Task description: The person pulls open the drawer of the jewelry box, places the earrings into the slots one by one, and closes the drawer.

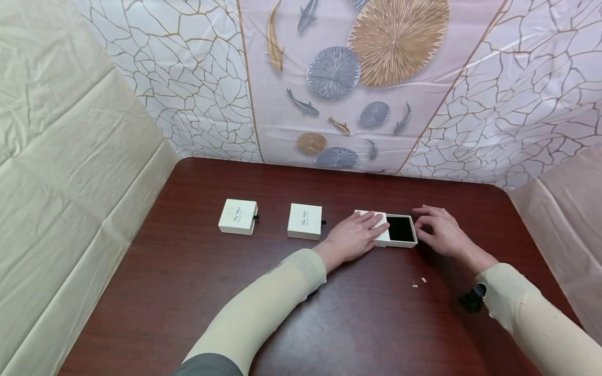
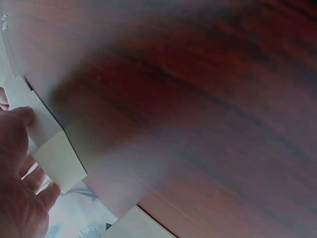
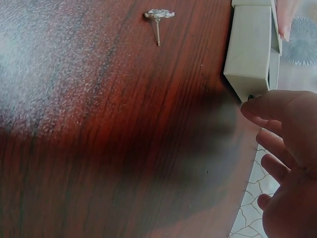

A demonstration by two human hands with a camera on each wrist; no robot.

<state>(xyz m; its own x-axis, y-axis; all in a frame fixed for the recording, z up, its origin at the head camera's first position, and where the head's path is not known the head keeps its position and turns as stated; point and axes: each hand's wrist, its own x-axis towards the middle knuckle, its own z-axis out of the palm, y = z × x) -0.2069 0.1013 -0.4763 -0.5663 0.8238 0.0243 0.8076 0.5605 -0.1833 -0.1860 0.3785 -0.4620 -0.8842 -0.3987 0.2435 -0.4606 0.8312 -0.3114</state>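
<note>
A white drawer-style jewellery box [image 1: 382, 236] lies at the right, its inner drawer [image 1: 416, 237] pulled part-way out, showing a black lining [image 1: 401, 228]. My left hand [image 1: 351, 235] lies over the outer sleeve and holds it, fingers across the top; in the left wrist view its thumb touches the sleeve's side [image 2: 44, 121]. At the drawer's right end, the thumb and forefinger of my right hand [image 1: 441, 230] pinch the small dark pull tab [image 3: 250, 97], mostly covered by the fingertips. Two small stud earrings [image 1: 414, 285] lie in front of the box; one sparkly stud [image 3: 158, 15] shows its post.
Two more white boxes, one in the middle [image 1: 304, 221] and one further left [image 1: 238, 216], sit shut in a row, each with a black tab on its right side. The dark red wooden table [image 1: 357, 324] ends at a patterned cloth backdrop [image 1: 197, 78].
</note>
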